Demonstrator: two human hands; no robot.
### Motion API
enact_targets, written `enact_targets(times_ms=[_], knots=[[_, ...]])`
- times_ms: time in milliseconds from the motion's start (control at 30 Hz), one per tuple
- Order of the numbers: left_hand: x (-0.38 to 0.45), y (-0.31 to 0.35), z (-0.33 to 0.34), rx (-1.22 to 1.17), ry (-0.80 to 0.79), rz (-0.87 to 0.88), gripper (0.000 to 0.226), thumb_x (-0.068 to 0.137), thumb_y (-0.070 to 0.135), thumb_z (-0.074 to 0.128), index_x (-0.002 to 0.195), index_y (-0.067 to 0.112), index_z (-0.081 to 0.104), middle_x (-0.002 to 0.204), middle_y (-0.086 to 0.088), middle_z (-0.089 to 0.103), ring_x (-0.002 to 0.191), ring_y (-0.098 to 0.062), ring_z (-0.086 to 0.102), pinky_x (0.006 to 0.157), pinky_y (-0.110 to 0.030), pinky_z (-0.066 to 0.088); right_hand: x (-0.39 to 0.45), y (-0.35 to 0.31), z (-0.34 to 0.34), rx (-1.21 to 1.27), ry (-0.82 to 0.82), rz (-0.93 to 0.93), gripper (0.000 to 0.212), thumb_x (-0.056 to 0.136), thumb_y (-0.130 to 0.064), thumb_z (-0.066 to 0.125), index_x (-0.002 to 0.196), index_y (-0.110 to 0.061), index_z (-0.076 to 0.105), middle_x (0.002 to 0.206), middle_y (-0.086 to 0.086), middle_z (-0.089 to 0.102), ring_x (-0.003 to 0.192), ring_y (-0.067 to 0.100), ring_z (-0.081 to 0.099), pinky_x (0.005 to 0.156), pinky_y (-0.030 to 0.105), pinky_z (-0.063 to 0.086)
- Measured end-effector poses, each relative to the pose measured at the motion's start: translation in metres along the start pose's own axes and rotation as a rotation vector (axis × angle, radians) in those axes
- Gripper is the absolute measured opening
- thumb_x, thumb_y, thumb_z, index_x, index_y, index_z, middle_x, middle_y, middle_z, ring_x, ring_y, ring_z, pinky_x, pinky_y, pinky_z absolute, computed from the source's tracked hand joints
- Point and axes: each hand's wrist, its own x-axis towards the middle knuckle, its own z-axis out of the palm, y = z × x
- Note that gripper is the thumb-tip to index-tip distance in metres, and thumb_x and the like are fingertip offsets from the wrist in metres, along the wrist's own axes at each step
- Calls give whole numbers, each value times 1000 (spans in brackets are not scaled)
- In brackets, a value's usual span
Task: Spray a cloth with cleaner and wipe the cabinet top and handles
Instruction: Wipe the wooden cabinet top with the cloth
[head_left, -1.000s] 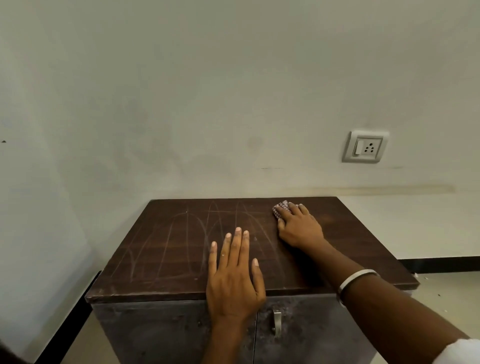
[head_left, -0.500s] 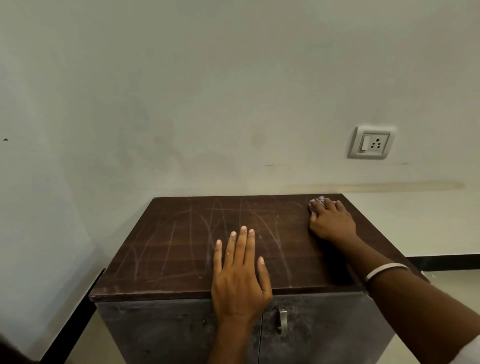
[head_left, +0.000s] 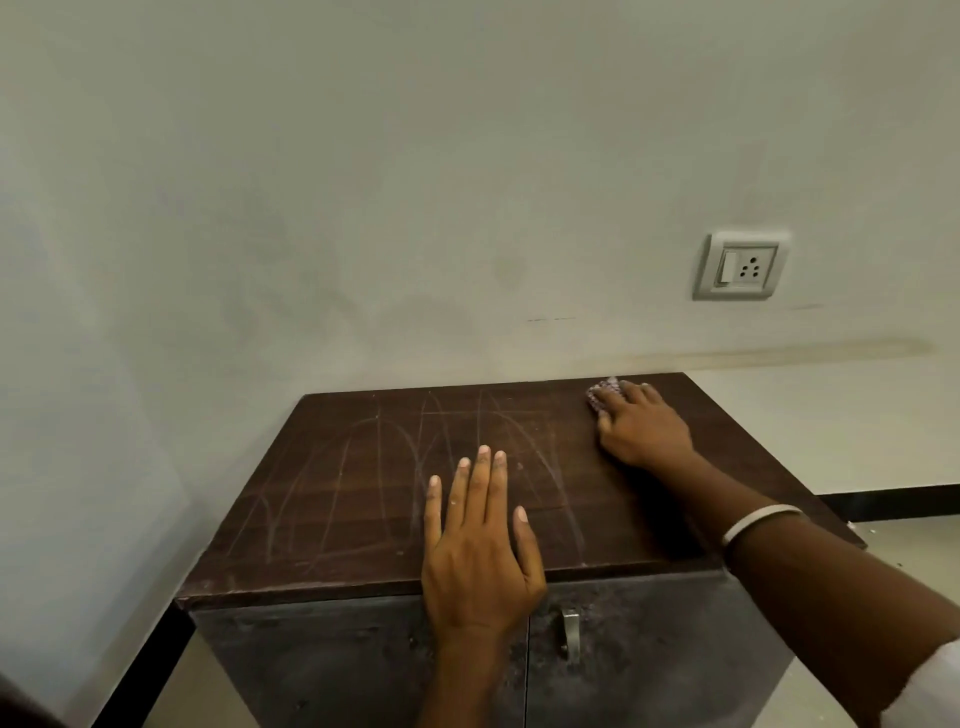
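Note:
A dark brown wooden cabinet top (head_left: 363, 483) carries pale streaks across its middle. My left hand (head_left: 480, 540) lies flat on its front edge, fingers straight. My right hand (head_left: 641, 426) presses a small pinkish patterned cloth (head_left: 602, 388) onto the far right part of the top, close to the back edge; my fingers cover most of the cloth. One metal handle (head_left: 570, 635) shows on the grey cabinet front (head_left: 322, 665), just right of my left wrist. No spray bottle is in view.
The cabinet stands against a pale wall with a switch and socket plate (head_left: 740, 266) above right. Dark skirting (head_left: 883, 500) runs along the floor on both sides. A white bangle (head_left: 758, 519) sits on my right wrist.
My right hand slid the cloth from the middle of the back edge towards the far right corner. My left hand stayed flat in place.

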Motion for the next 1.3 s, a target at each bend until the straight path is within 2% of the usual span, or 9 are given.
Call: enact_targets(times_ms=[133,267,467,633,833,1000,1200,1300], knots=[[0,-1,1,-6,0,-9,56,93,37,35,145,17,42,151,1,41,141,-15,36,118,-43,17,4,29,-4,-8,13,116,52,98,-41,29,149,-33,27,160,5,21,147,29,14,119,47,17],[-1,-1,2,-20,17,2,56,92,36,37,144,17,43,150,1,42,140,-15,37,118,-43,19,4,9,0,-13,36,183,50,98,-39,28,147,-33,30,159,6,21,146,33,13,118,48,16],[-1,-1,1,-21,9,-6,56,91,36,37,144,17,43,150,1,43,139,-15,39,117,-42,19,2,-57,13,12,4,-47,51,97,-41,29,148,-36,29,160,1,20,148,28,11,119,45,13],[-1,-2,0,-28,4,-14,56,92,36,36,145,17,43,150,2,42,139,-14,38,118,-42,20,1,-41,7,20,-24,-90,52,98,-40,30,150,-34,27,160,1,20,148,25,12,120,42,14],[-2,-2,1,-51,10,-8,55,92,36,36,144,17,44,149,2,43,138,-15,39,117,-42,20,13,39,-2,-4,8,105,55,93,-43,26,147,-35,31,158,4,25,145,28,20,119,45,20],[-1,-1,2,-45,6,-12,55,92,36,36,143,17,45,149,2,44,138,-15,41,117,-43,21,16,26,0,-39,42,216,51,95,-39,29,146,-35,33,158,5,25,144,34,19,117,47,20],[-1,-1,1,-27,-13,-23,56,92,37,36,145,19,41,150,3,42,138,-14,39,118,-41,19,23,-45,14,-6,-19,-11,53,93,-42,29,146,-36,33,158,3,25,145,30,18,118,46,18],[0,-1,0,-36,-5,-19,56,92,36,37,145,19,42,149,2,43,138,-14,40,117,-41,19,24,-55,15,17,-19,-65,54,95,-41,30,148,-34,31,158,2,25,146,27,17,119,44,17]])
